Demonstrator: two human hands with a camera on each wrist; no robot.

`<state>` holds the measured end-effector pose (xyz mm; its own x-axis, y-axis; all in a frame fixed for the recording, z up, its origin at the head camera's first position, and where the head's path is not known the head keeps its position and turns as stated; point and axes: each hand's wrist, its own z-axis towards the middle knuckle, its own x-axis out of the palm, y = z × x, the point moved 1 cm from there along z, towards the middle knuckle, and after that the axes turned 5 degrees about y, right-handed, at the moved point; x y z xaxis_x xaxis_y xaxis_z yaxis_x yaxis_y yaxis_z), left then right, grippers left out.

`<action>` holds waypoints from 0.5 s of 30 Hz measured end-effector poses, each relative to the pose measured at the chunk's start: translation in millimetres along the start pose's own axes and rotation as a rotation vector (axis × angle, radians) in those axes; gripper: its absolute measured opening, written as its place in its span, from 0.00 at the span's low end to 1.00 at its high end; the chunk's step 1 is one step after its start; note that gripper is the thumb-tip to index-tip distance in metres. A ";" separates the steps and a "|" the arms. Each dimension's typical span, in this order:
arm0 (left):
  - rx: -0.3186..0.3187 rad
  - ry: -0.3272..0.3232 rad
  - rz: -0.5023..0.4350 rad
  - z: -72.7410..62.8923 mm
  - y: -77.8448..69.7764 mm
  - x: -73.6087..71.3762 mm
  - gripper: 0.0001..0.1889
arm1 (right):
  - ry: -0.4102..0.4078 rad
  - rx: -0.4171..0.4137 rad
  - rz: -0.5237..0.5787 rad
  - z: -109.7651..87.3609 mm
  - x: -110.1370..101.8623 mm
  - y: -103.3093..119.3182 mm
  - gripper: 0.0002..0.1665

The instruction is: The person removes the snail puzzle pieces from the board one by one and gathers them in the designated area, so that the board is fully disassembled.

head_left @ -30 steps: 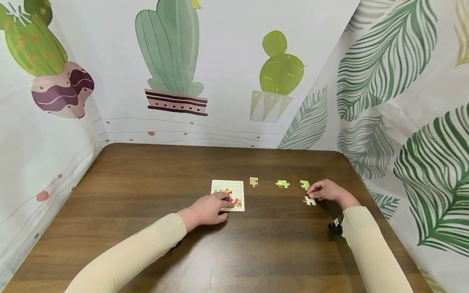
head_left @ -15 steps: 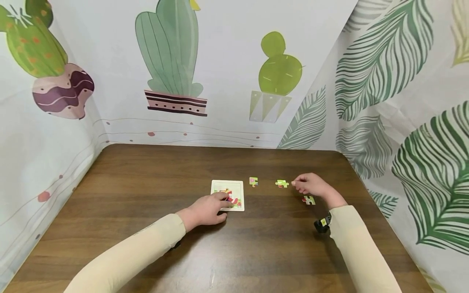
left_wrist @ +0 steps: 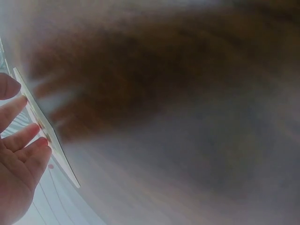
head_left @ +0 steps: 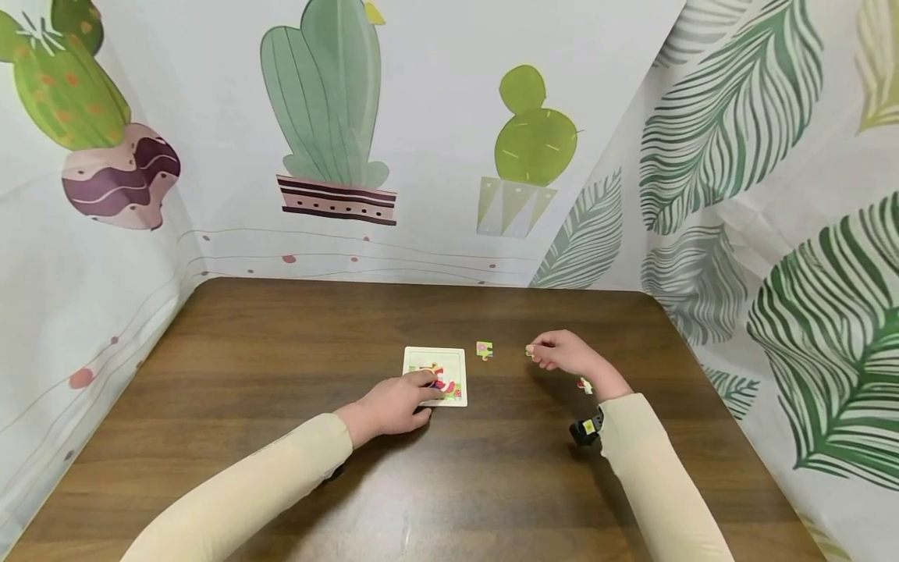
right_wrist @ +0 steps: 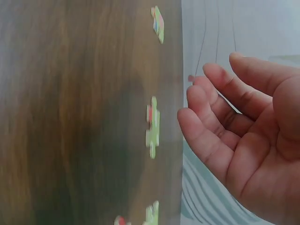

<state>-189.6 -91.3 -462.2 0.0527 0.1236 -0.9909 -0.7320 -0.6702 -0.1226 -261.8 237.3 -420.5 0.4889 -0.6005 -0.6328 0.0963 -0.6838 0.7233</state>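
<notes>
My left hand (head_left: 393, 406) rests with extended fingers on a small white-framed jigsaw board (head_left: 455, 367) that is partly filled with colourful pieces. In the left wrist view the fingertips touch the thin board (left_wrist: 55, 140). Above the table hovers my right hand (head_left: 567, 353), its fingers loosely bent; the right wrist view shows nothing held by that hand (right_wrist: 248, 126). Below it lie a green puzzle piece with red (right_wrist: 153, 124) and another green piece (right_wrist: 152, 213). A piece with a pink flower (head_left: 485, 350) lies between board and right hand. A red-and-white piece (head_left: 586, 385) sits under the right wrist, partly covered.
The brown wooden table (head_left: 316, 320) reaches back to a white wall cloth (head_left: 435, 140) printed with cacti and leaves. A black wrist camera (head_left: 584, 431) is strapped to the right wrist, close above the tabletop.
My right hand has moved left from the rightmost pieces to above the middle green piece. The left hand stays on the board.
</notes>
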 end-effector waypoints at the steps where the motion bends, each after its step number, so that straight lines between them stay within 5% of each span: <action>1: 0.001 -0.001 0.003 -0.5 0.1 -0.2 0.17 | -0.001 0.000 0.003 1.7 1.9 0.9 0.19; 15: -0.028 -0.008 0.014 -7.3 -0.2 -0.8 0.17 | 0.004 0.006 0.075 27.9 31.3 11.1 0.18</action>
<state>-184.5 -96.6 -461.8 0.0374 0.1202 -0.9921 -0.7136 -0.6917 -0.1107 -269.7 199.4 -440.0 0.4980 -0.6485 -0.5757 0.0544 -0.6392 0.7671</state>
